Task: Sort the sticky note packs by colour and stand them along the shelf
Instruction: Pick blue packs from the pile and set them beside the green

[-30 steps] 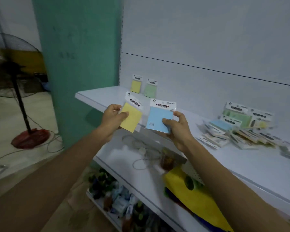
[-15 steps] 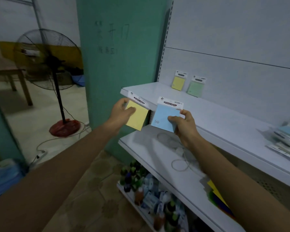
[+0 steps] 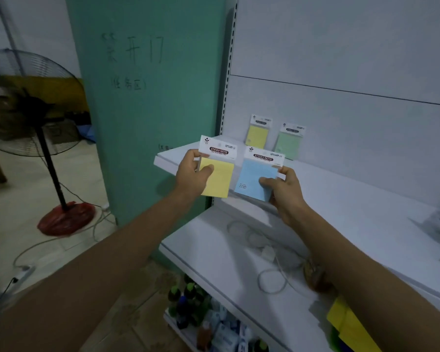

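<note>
Yellow pack (image 3: pixel 217 177) and blue pack (image 3: pixel 255 179): matt paper pads under glossy card headers. Shelf (image 3: pixel 353 199): smooth, white, faintly sheened.

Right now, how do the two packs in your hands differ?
The yellow pack is in the left hand; the blue pack is in the right hand. The yellow pack is held higher than the blue pack. Both are upright, facing the camera, with white STICKY NOTE headers.
</note>
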`<state>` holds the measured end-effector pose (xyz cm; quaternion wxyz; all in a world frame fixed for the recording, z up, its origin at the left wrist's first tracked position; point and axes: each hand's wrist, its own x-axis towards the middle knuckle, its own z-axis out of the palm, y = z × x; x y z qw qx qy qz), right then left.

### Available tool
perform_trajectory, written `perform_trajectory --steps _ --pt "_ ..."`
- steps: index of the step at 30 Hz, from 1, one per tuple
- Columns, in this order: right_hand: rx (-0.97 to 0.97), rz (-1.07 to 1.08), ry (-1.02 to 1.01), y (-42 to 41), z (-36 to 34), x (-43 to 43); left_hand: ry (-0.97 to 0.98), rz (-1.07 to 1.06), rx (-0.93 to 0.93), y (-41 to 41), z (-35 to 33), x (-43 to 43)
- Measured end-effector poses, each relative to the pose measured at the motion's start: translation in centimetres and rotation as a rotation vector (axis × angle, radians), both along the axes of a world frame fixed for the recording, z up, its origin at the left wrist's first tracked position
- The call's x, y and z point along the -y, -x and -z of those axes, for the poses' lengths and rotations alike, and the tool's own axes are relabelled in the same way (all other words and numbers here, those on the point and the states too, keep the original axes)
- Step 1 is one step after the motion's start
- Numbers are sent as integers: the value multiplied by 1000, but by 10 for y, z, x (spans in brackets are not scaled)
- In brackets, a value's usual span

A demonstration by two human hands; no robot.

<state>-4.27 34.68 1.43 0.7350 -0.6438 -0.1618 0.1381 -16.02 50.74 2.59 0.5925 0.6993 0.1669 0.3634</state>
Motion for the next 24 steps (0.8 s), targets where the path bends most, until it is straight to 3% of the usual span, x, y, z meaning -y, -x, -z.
perform_trajectory --steps 14,24 --pt "205 127 147 -164 3 -21 -131 106 -41 -203 6 -52" --pt "449 334 457 -214 9 -31 -340 167 -152 -300 11 -103"
